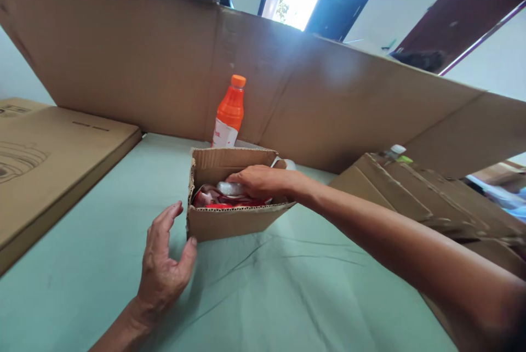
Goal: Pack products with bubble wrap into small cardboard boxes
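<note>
A small open cardboard box (230, 223) sits on the pale green cloth in front of me. It holds red and white packets (209, 198). My right hand (258, 181) reaches into the box from the right, its fingers closed over a clear, silvery packet (229, 188) on top of the pile. My left hand (164, 264) hovers with fingers spread just left of the box, thumb close to its front left corner.
An orange bottle (229, 113) stands behind the box against a tall cardboard wall (123, 56). A flat carton (49, 160) lies at left, folded cardboard (419, 193) at right with a bottle cap (396, 149) behind it. A person's head shows above the wall.
</note>
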{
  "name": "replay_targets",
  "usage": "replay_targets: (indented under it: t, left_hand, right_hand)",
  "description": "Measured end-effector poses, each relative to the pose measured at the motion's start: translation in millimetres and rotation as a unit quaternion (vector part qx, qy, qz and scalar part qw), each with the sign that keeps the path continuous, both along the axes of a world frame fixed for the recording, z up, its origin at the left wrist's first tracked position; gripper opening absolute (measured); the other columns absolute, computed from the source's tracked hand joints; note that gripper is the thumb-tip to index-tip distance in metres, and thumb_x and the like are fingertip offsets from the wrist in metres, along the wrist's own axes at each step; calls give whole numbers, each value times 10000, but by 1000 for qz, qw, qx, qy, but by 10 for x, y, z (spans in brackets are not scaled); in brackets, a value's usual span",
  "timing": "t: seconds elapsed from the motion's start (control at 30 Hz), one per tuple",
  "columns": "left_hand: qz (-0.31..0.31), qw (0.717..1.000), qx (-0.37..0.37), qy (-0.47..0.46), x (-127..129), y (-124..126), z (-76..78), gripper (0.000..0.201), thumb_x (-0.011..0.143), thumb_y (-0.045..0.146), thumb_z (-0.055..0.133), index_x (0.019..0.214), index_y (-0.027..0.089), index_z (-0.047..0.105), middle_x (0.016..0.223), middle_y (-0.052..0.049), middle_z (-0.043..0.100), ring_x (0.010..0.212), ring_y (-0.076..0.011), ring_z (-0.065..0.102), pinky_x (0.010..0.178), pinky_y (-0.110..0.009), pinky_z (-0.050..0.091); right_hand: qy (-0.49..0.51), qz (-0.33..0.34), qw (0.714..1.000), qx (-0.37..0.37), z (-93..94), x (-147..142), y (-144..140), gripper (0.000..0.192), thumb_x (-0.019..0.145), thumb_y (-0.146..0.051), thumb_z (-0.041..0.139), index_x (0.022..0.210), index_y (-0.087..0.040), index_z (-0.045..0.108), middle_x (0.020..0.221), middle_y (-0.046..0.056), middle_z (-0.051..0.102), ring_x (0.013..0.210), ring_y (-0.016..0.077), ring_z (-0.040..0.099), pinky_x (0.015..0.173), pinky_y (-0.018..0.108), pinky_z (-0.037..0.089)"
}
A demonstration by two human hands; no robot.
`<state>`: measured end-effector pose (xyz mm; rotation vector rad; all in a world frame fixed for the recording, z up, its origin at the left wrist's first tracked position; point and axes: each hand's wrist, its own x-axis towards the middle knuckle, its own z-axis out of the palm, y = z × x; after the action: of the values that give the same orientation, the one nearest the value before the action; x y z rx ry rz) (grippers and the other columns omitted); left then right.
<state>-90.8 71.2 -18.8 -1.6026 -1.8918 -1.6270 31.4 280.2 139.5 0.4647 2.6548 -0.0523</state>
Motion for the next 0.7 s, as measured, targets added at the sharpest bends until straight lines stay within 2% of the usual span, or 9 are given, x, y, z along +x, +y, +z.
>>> replay_targets:
  t: [0.13, 0.23, 0.3, 0.37, 0.4, 0.47, 0.53, 0.6, 0.7]
  left_hand:
    - [2, 1000, 3, 6, -13, 12, -39, 628, 900, 200, 610, 1494, 221, 409, 1351, -131, 579, 1239, -262, 578, 1074, -431, 462]
    - [-4, 999, -11, -33, -22, 9, -42, 611, 892, 239, 626, 1473, 233, 433, 1343, -120, 583, 1226, -265, 584, 1080, -454, 461]
    - [-14, 993, -39, -107, -20, 5, -30, 608, 882, 279, 643, 1457, 247, 450, 1350, -112, 580, 1211, -269, 589, 1080, -477, 459]
    - [-33, 974, -71, -214, -4, -4, -4, 632, 863, 337, 670, 1451, 263, 451, 1394, -109, 558, 1205, -276, 590, 1064, -494, 467]
    - [-47, 958, -85, -270, 9, -12, 15, 658, 848, 371, 686, 1452, 267, 445, 1420, -112, 543, 1210, -284, 587, 1052, -500, 473]
    - [-71, 922, -107, -365, 41, -37, 63, 727, 806, 427, 720, 1452, 261, 431, 1456, -121, 519, 1242, -301, 567, 1040, -497, 479]
    - [-85, 896, -128, -416, 65, -58, 118, 754, 767, 442, 748, 1430, 247, 448, 1449, -117, 525, 1275, -303, 540, 1044, -471, 471]
    - [-86, 889, -136, -429, 78, -48, 172, 690, 757, 421, 757, 1372, 245, 499, 1396, -91, 564, 1269, -278, 533, 1042, -424, 458]
    - [-80, 893, -112, -428, 150, 58, 242, 552, 761, 362, 746, 1265, 236, 561, 1255, -50, 632, 1181, -231, 565, 1024, -375, 440]
  right_hand:
    - [175, -9, 973, 150, 237, 396, -94, 278, 903, -208, 621, 1168, -184, 703, 1097, 89, 762, 1016, 247, 691, 852, 351, 449]
    - [351, -96, 912, 188, 339, 1011, -204, 225, 947, -283, 578, 1090, -194, 727, 1049, 68, 774, 954, 224, 703, 882, 374, 469]
    - [425, -180, 872, 166, 202, 1462, -318, 243, 964, -333, 544, 1037, -205, 737, 988, 58, 780, 876, 209, 708, 814, 353, 508]
    - [447, -260, 851, 89, -116, 1806, -455, 250, 941, -362, 558, 1028, -207, 733, 941, 58, 779, 821, 205, 707, 673, 305, 527]
    - [446, -294, 844, 41, -318, 1904, -523, 284, 923, -367, 571, 1104, -203, 716, 978, 70, 776, 816, 207, 704, 620, 291, 525]
    - [443, -336, 830, -49, -723, 1914, -633, 453, 885, -365, 602, 1303, -194, 622, 1150, 112, 743, 853, 214, 695, 591, 290, 530]
    - [449, -343, 816, -121, -1025, 1712, -681, 604, 848, -351, 641, 1419, -200, 516, 1282, 136, 683, 898, 220, 676, 650, 318, 549]
    - [465, -337, 803, -162, -1160, 1428, -657, 641, 823, -320, 656, 1430, -201, 483, 1283, 130, 671, 885, 211, 652, 734, 353, 554]
    - [480, -340, 788, -181, -1147, 1210, -605, 594, 819, -292, 631, 1387, -182, 495, 1202, 107, 684, 805, 187, 617, 784, 374, 542]
